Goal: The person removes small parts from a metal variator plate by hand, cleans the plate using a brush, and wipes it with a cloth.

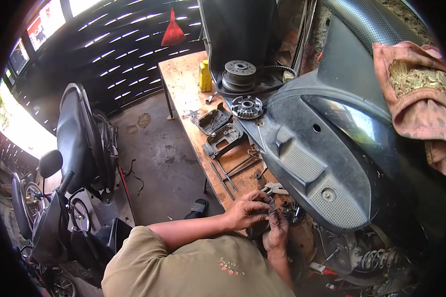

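Note:
My left hand [249,210] has its fingers bent and pinched together over the bench. Close beside it, my right hand [276,232] is closed too, its blackened fingertips meeting the left ones. Between them sits a small dark metal part [272,204], mostly covered by the fingers, so its kind does not show. Just beyond the hands lies a tool with pale grips [276,189]. Several small dark metal pieces [293,212] are heaped to the right. Long thin metal rods [224,179] and two open cast metal housings [222,137] rest farther up the wooden bench [195,133].
A large black scooter panel [327,163] borders the bench on the right, with a finned pulley [247,107] and a drum-shaped part [239,74] near its far end. A yellow bottle [205,75] stands behind. Another scooter [77,143] is parked left; a stained pink cloth [416,119] hangs right.

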The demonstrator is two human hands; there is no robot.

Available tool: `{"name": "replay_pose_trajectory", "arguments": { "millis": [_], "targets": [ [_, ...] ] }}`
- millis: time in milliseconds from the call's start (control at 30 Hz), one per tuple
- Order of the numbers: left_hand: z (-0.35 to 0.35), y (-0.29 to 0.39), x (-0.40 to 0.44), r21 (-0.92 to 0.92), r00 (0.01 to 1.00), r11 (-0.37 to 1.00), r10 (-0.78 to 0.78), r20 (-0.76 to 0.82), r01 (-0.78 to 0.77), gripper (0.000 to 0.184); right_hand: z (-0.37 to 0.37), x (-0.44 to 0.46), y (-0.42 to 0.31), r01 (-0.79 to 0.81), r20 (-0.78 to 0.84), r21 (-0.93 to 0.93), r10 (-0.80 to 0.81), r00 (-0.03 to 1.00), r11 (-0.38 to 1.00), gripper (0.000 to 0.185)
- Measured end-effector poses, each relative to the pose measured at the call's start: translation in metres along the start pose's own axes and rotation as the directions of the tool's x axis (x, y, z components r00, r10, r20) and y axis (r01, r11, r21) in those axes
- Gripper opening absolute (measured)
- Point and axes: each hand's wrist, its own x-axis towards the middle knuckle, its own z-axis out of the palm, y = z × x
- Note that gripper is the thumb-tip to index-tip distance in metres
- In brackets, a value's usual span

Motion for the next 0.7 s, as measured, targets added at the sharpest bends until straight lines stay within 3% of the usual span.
{"name": "replay_pose_trajectory", "arguments": {
  "millis": [100,367,700],
  "targets": [
    [-0.001,0.005,-0.001,0.036,0.998,0.997,-0.062,0.019,0.061,0.033,-0.003,0.001,0.0,-0.005,0.0,-0.042,0.005,1.0,0.999,0.026],
    [-0.011,0.002,-0.001,0.183,0.99,0.98,0.055,0.131,-0.079,0.034,0.013,0.005,-0.016,-0.201,0.075,0.181,0.19,0.979,0.963,0.021],
    [-0.02,0.005,0.0,0.232,0.975,0.951,0.174,0.14,-0.203,0.036,-0.009,0.004,-0.008,-0.315,0.076,0.09,0.309,0.948,0.945,0.025]
  ]
}}
